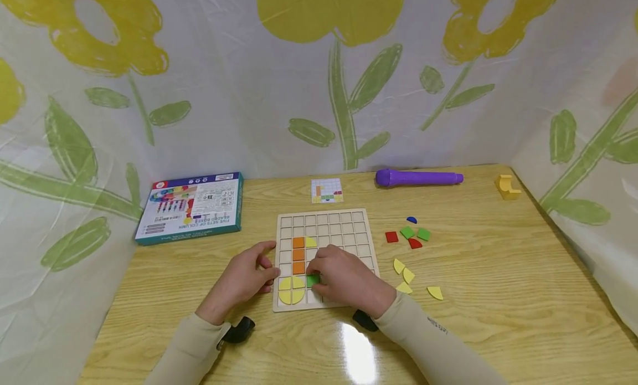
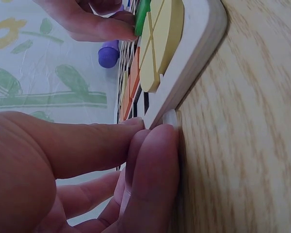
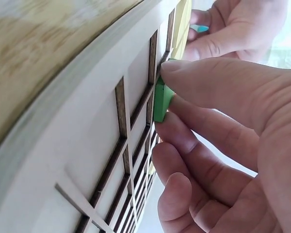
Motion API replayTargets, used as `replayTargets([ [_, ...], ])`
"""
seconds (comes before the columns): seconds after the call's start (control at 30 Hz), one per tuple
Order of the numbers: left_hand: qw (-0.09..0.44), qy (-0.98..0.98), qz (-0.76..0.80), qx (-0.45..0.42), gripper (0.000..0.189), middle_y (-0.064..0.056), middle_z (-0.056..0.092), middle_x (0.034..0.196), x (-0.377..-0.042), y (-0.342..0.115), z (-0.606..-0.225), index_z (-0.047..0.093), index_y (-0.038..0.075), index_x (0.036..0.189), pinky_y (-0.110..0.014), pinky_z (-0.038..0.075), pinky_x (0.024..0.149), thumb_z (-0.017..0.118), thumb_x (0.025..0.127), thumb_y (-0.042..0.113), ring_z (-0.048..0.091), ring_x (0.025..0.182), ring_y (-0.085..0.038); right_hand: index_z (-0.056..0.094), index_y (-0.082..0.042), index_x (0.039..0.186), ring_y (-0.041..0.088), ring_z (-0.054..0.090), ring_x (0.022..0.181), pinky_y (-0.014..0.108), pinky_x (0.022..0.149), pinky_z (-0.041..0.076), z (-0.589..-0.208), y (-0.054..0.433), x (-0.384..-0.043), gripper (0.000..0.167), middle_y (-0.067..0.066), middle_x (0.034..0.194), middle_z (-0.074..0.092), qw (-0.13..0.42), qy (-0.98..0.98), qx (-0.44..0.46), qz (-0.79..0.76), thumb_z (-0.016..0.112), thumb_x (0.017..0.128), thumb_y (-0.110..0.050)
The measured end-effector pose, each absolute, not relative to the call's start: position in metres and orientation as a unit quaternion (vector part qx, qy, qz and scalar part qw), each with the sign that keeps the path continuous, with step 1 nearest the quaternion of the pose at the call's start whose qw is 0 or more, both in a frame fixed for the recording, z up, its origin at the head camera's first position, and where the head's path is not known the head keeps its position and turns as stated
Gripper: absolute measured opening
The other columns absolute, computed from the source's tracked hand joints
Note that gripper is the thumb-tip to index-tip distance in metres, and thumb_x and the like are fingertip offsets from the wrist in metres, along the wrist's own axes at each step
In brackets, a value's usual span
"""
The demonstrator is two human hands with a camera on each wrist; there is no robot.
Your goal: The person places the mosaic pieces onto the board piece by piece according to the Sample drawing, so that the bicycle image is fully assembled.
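Right hand (image 1: pixel 344 274) pinches a green square (image 1: pixel 312 281) between thumb and forefinger; I see its knuckles arched over the grid, the forearm slanting in from my lower right. Left hand (image 1: pixel 246 271), its arm angled up from the lower left, grips the side edge of the wooden board (image 1: pixel 347 228) with thumb and curled forefinger. Beneath everything runs the wood-grain tabletop (image 1: pixel 498 329). On it the board lies between the two arms, with a printed box (image 1: pixel 191 208) beyond to the left and a purple microphone-shaped piece (image 1: pixel 421 178) at the far right. Past the board's far edge I have a small pattern card (image 1: pixel 327 190). At the near left corner, four yellow quarter pieces (image 1: pixel 298 296) form a disc; the green square is just right of its upper half, whether seated I can't tell. Three orange squares (image 1: pixel 298 255) stand in a column above the disc.
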State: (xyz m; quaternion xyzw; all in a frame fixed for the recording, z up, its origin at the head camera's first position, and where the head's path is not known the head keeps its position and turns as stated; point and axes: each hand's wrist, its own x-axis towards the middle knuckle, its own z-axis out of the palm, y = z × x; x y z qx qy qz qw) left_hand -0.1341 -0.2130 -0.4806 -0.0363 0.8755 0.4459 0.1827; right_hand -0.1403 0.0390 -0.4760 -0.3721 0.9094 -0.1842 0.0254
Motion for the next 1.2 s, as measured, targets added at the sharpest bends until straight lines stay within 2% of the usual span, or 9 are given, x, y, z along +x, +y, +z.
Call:
replayTargets([
  [0.37, 0.182, 0.875, 0.446, -0.034, 0.064, -0.011, 0.063, 0.108, -0.135, -0.212, -0.48, 0.048, 0.014, 0.161, -0.029, 0.059, 0.065, 0.074, 0.102, 0.012, 0.065, 0.073, -0.018, 0.085, -0.016, 0.105, 0.014, 0.064, 0.095, 0.028, 0.085, 0.058, -0.475, 0.04, -0.14, 0.013, -0.004, 0.1, 0.074, 0.022, 0.91, -0.371, -0.184, 0.082, 0.092, -0.016],
  [0.53, 0.184, 0.873, 0.449, -0.041, 0.064, -0.012, 0.062, 0.11, -0.135, -0.211, -0.478, 0.048, 0.015, 0.161, -0.029, 0.058, 0.065, 0.074, 0.103, 0.012, 0.065, 0.074, -0.019, 0.085, -0.017, 0.104, 0.014, 0.064, 0.095, 0.029, 0.083, 0.058, -0.471, 0.045, -0.142, 0.014, -0.004, 0.101, 0.074, 0.02, 0.911, -0.362, -0.195, 0.085, 0.092, -0.022],
  [0.67, 0.186, 0.873, 0.449, -0.043, 0.065, -0.012, 0.061, 0.11, -0.135, -0.211, -0.478, 0.047, 0.015, 0.162, -0.029, 0.058, 0.065, 0.074, 0.102, 0.012, 0.065, 0.074, -0.019, 0.084, -0.015, 0.107, 0.016, 0.065, 0.101, 0.033, 0.087, 0.06, -0.467, 0.057, -0.146, 0.017, -0.004, 0.103, 0.074, 0.021, 0.915, -0.34, -0.214, 0.085, 0.092, -0.023],
  [0.8, 0.185, 0.874, 0.447, -0.046, 0.066, -0.011, 0.062, 0.11, -0.135, -0.212, -0.48, 0.047, 0.015, 0.162, -0.029, 0.059, 0.065, 0.074, 0.102, 0.012, 0.065, 0.074, -0.019, 0.084, -0.013, 0.11, 0.018, 0.067, 0.107, 0.037, 0.095, 0.06, -0.462, 0.077, -0.152, 0.02, -0.002, 0.106, 0.075, 0.021, 0.923, -0.31, -0.226, 0.084, 0.092, -0.021],
  [0.93, 0.184, 0.876, 0.445, -0.042, 0.065, -0.011, 0.062, 0.11, -0.134, -0.213, -0.481, 0.047, 0.015, 0.162, -0.029, 0.059, 0.065, 0.074, 0.102, 0.012, 0.065, 0.074, -0.019, 0.083, -0.009, 0.113, 0.02, 0.068, 0.106, 0.041, 0.097, 0.059, -0.457, 0.106, -0.16, 0.021, 0.002, 0.108, 0.077, 0.024, 0.931, -0.275, -0.239, 0.082, 0.094, -0.02],
  [1.2, 0.185, 0.875, 0.445, -0.043, 0.065, -0.011, 0.062, 0.11, -0.135, -0.212, -0.48, 0.047, 0.016, 0.162, -0.029, 0.059, 0.066, 0.074, 0.102, 0.012, 0.065, 0.074, -0.019, 0.081, -0.006, 0.115, 0.027, 0.069, 0.098, 0.045, 0.089, 0.059, -0.455, 0.179, -0.174, 0.022, 0.008, 0.107, 0.076, 0.021, 0.943, -0.188, -0.275, 0.08, 0.096, -0.015],
])
